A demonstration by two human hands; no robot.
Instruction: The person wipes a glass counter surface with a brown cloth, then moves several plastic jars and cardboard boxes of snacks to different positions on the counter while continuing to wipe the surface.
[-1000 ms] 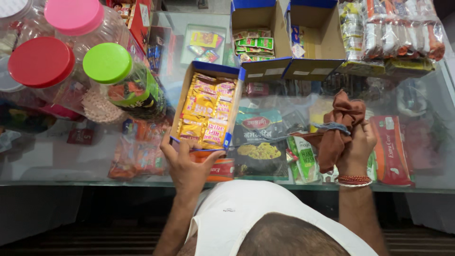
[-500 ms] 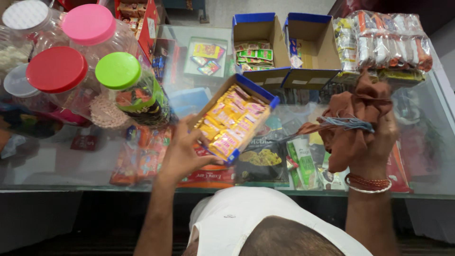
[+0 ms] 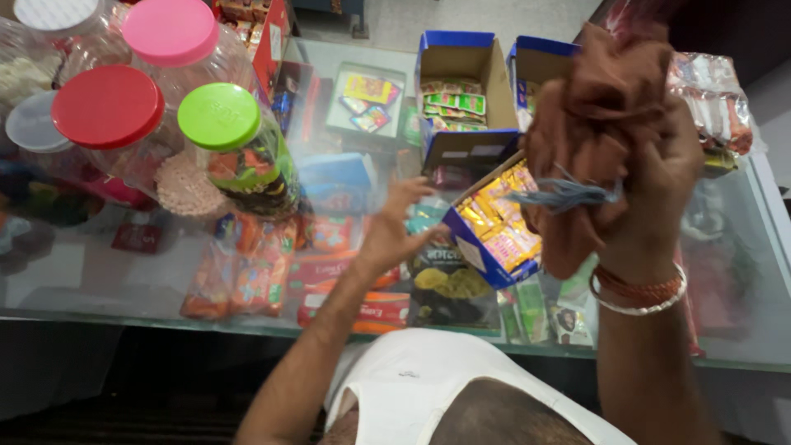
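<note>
Blue carton point(image 3: 494, 239): tilted, long axis near-left to far-right, yellow sachets point(image 3: 504, 222) inside; your left hand point(image 3: 394, 235) touches it, fingers spread; right hand point(image 3: 651, 177) clenches brown cloth point(image 3: 601, 107)

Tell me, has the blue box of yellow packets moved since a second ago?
Yes. The blue box has swung rightward, away from the green-lidded jar, pushed by the left hand.
</note>
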